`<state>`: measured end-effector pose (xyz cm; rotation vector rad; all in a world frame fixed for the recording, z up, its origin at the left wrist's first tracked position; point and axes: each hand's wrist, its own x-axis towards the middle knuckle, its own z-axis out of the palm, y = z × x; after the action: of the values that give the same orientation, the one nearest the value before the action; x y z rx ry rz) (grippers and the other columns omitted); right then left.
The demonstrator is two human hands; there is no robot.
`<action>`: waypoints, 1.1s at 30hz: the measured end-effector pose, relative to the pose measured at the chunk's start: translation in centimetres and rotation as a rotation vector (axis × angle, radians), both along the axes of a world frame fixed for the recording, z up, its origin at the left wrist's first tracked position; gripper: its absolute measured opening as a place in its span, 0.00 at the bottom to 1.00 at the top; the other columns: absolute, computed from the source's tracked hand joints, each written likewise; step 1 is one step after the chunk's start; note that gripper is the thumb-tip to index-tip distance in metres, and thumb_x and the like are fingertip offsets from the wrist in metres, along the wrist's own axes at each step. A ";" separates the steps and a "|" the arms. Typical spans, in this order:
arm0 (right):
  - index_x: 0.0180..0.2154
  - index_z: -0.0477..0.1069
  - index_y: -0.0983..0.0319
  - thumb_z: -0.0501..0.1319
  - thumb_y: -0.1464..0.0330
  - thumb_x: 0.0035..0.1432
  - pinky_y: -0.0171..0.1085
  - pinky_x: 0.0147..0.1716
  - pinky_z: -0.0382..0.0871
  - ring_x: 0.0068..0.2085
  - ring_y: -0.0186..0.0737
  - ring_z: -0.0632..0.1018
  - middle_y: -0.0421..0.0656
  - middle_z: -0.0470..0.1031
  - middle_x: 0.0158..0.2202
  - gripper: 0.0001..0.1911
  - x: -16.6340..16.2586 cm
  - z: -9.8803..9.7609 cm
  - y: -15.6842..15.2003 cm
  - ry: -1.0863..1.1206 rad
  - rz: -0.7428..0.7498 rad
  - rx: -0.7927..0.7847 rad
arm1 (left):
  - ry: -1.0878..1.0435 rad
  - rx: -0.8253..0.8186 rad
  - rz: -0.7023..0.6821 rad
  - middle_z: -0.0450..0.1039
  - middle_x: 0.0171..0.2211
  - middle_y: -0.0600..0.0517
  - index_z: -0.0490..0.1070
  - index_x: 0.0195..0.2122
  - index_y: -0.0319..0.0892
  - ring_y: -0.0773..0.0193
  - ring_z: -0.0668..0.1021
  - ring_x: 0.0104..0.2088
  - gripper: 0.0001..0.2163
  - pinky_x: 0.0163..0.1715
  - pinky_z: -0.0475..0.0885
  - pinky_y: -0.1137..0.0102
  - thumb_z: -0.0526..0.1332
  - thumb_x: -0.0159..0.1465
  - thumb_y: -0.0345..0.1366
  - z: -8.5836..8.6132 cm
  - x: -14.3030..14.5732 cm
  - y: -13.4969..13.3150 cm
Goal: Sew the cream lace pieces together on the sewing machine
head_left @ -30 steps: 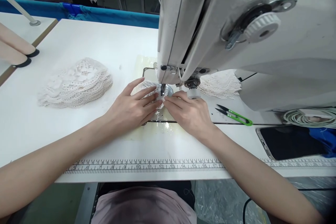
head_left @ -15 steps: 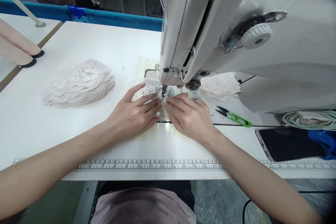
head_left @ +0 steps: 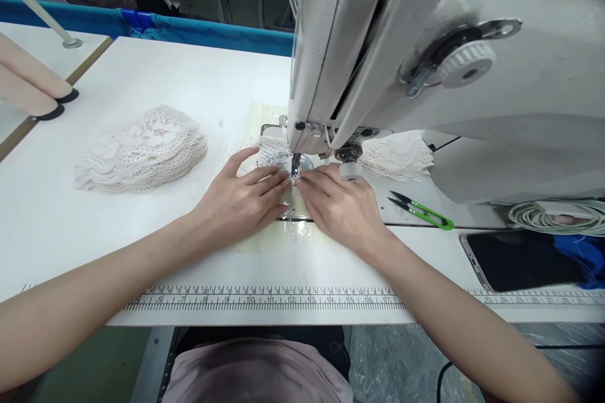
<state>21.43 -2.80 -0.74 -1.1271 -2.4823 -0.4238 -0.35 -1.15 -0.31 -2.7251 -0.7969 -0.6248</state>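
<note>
A piece of white lace [head_left: 273, 150] lies under the needle area of a sewing machine [head_left: 326, 44], around the presser foot [head_left: 295, 165]. My left hand [head_left: 241, 198] rests palm down to the left of the foot, its fingertips on the lace and its outer finger spread away. From the right, my right hand [head_left: 343, 204] lies with outstretched fingers, their tips touching the lace's near edge by the foot. Neither hand shows a pinch. The machine head hides part of the lace behind the foot.
A lace stack [head_left: 142, 151] sits on the left, and more lace [head_left: 397, 156] lies behind the machine head. Green thread snips [head_left: 425, 213], a phone [head_left: 520, 258] and a coiled cable [head_left: 558, 214] are at right. A printed ruler [head_left: 283, 298] runs along the front edge.
The lace at the foot has shifted slightly, with less of it showing between my fingertips. My hands have moved only a little and stay beside the foot.
</note>
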 end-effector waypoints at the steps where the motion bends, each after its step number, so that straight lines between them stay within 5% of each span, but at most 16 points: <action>1: 0.44 0.78 0.63 0.56 0.75 0.64 0.42 0.42 0.68 0.41 0.41 0.77 0.44 0.82 0.43 0.13 0.0 0.0 0.0 -0.004 -0.004 -0.002 | -0.005 -0.010 0.005 0.79 0.47 0.49 0.73 0.51 0.43 0.57 0.80 0.49 0.12 0.61 0.64 0.48 0.55 0.70 0.37 0.0 0.0 0.1; 25: 0.45 0.77 0.64 0.57 0.71 0.65 0.42 0.38 0.67 0.41 0.44 0.78 0.46 0.82 0.40 0.12 0.2 0.1 0.6 -0.037 -0.045 0.050 | -0.017 -0.097 0.046 0.77 0.50 0.46 0.73 0.52 0.41 0.54 0.79 0.51 0.15 0.59 0.64 0.47 0.56 0.70 0.40 -0.5 0.2 1.1; 30: 0.40 0.76 0.63 0.56 0.75 0.64 0.40 0.35 0.65 0.38 0.39 0.77 0.41 0.82 0.42 0.10 -0.4 0.2 0.0 0.038 0.024 0.064 | -0.036 -0.076 0.075 0.77 0.51 0.47 0.73 0.53 0.42 0.55 0.78 0.53 0.14 0.59 0.65 0.52 0.56 0.70 0.38 -0.2 -0.3 1.3; 33: 0.46 0.74 0.64 0.55 0.74 0.65 0.39 0.41 0.66 0.48 0.40 0.76 0.42 0.80 0.48 0.11 -1.2 0.3 -0.2 0.060 0.149 -0.065 | -0.021 -0.071 0.161 0.76 0.53 0.46 0.72 0.53 0.40 0.56 0.76 0.55 0.14 0.59 0.66 0.54 0.53 0.71 0.35 0.0 -0.9 1.7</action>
<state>20.20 -3.04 -0.43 -0.9559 -2.5215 -0.2644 -1.29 0.53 -0.29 -2.6853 -1.0496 -0.6016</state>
